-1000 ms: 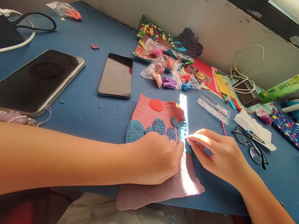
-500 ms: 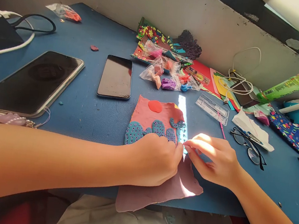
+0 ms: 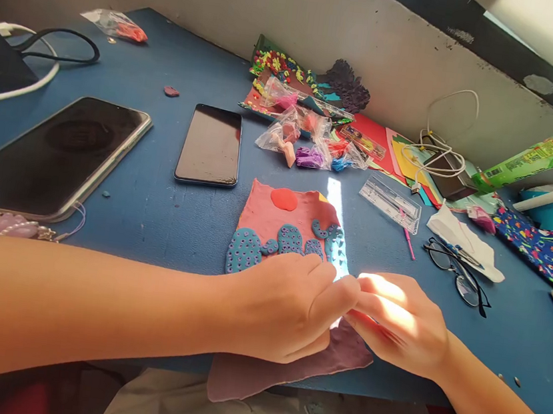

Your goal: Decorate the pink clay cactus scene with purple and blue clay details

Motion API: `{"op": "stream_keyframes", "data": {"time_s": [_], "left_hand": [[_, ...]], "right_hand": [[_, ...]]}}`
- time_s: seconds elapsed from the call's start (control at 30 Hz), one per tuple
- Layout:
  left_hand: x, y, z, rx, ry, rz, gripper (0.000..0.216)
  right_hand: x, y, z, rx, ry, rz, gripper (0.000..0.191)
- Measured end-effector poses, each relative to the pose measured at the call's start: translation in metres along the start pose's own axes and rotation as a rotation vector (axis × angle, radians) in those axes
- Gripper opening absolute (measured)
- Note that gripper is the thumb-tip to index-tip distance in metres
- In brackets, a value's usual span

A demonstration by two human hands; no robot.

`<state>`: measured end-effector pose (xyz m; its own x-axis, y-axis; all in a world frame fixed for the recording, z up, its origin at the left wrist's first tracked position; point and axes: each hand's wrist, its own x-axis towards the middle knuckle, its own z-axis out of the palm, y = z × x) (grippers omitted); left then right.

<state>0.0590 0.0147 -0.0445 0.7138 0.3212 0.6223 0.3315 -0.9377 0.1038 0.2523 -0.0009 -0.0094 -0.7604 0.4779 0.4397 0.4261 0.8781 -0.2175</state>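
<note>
A pink clay sheet (image 3: 261,208) lies at the table's front edge, its mauve lower part (image 3: 255,379) hanging over. On it sit a red clay disc (image 3: 284,199) and blue clay cactus shapes (image 3: 245,251) dotted with purple. Curled above the sheet's lower right, my left hand (image 3: 294,306) has its fingers closed. The fingertips of my right hand (image 3: 401,320) are pinched together against the left hand's thumb and forefinger. Whatever lies between them is too small or hidden. Bright sunlight falls across the right fingers and the sheet's right side.
Two phones, a large one (image 3: 56,150) and a smaller one (image 3: 210,145), lie to the left. Bagged clay (image 3: 310,157) sits at the back. A clear plastic case (image 3: 390,203), eyeglasses (image 3: 460,273), white tissue (image 3: 468,241) and a green bottle (image 3: 539,155) are on the right.
Both hands have shifted slightly towards me and to the right, away from the blue shape at the sheet's right edge. Their fingertips are now pressed together. The view has tilted a little.
</note>
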Motion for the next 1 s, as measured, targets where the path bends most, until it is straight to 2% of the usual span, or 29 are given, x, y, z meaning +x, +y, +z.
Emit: {"op": "stream_keyframes", "data": {"time_s": [0.23,0.5,0.73,0.83,1.0], "left_hand": [[0.0012,0.0,-0.0024,-0.093,-0.051,0.0,0.011],[0.0024,0.0011,-0.0022,-0.107,-0.063,-0.032,0.021],[0.0019,0.0014,-0.0024,-0.104,-0.064,-0.02,0.025],[0.0016,0.0015,-0.0023,-0.108,-0.071,-0.031,0.027],[0.0026,0.0007,-0.0023,-0.148,-0.099,-0.038,0.027]], "right_hand": [[0.0014,-0.0029,0.0025,-0.074,0.062,-0.075,0.027],[0.0009,-0.0075,0.0073,-0.096,-0.006,-0.039,0.011],[-0.0017,-0.008,0.0077,-0.157,-0.003,-0.045,0.007],[-0.0024,-0.0072,0.0061,-0.215,0.029,-0.079,0.012],[-0.0001,-0.0073,0.0039,-0.219,-0.021,-0.094,0.016]]}}
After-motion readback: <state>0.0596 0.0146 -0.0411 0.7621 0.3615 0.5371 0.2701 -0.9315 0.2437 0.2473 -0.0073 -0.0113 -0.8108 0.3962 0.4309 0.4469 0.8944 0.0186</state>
